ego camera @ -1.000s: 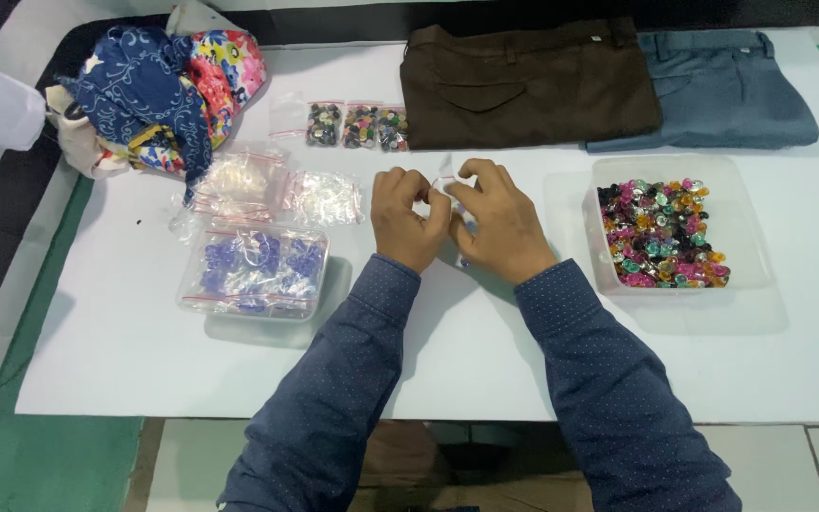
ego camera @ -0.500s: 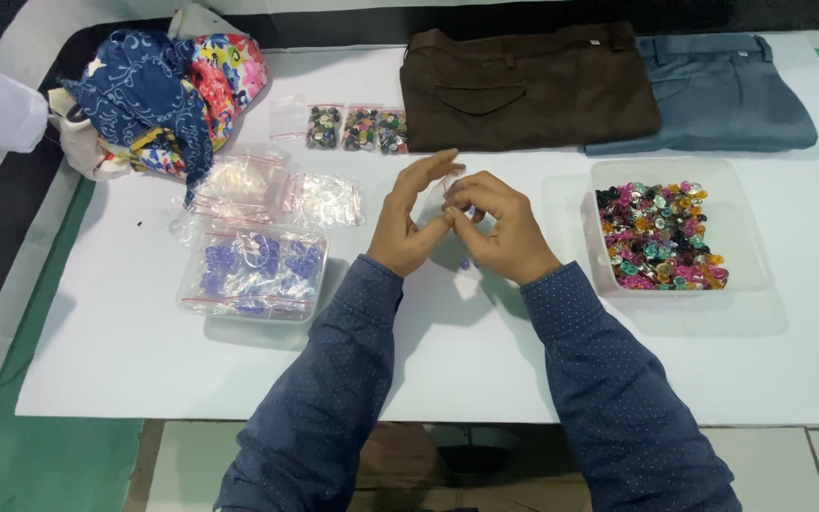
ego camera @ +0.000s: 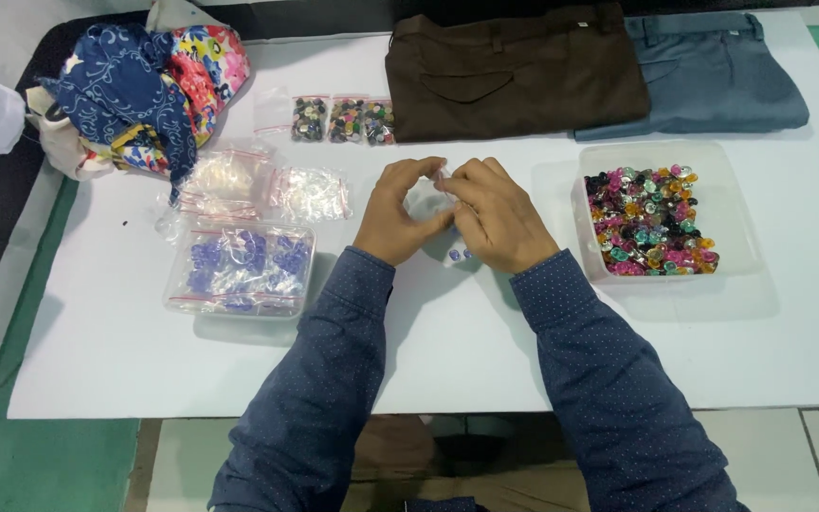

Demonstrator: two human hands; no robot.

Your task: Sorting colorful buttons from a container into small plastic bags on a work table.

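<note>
Fabric, bundled in blue and floral prints point(ego camera: 135, 85), sits heaped at the far left corner of the desk point(ego camera: 125, 360), well away from the hands, as if set aside. Nearer along the left, a shallow clear tray of purple beads in zip bags point(ego camera: 239, 268) lies well left of the small clear bag the hands hold, with more clear zip bags point(ego camera: 267, 185) of pale pieces piled just behind it. Three small packets of dark mixed buttons point(ego camera: 343, 120) lie in a row beyond those, near the far edge.

At the middle, the left hand point(ego camera: 395, 216) and right hand point(ego camera: 500, 218) meet over the desk, both sets of fingers closed in a pinch on a small clear plastic bag point(ego camera: 428, 201) held up between them. The thumbs and forefingers grip it at opposite sides, which looks like a hold meant to keep its mouth spread or pressed. A couple of purple beads point(ego camera: 459, 254) rest on the desk just below the bag, between the wrists.

Behind the bag, folded brown trousers point(ego camera: 514, 71) lie flat at the far edge, with folded blue-grey trousers point(ego camera: 713, 71) touching them on the right. To the right of the bag, near the right hand, a clear tub of multicoloured shiny beads point(ego camera: 651, 220) stands open within easy reach.
</note>
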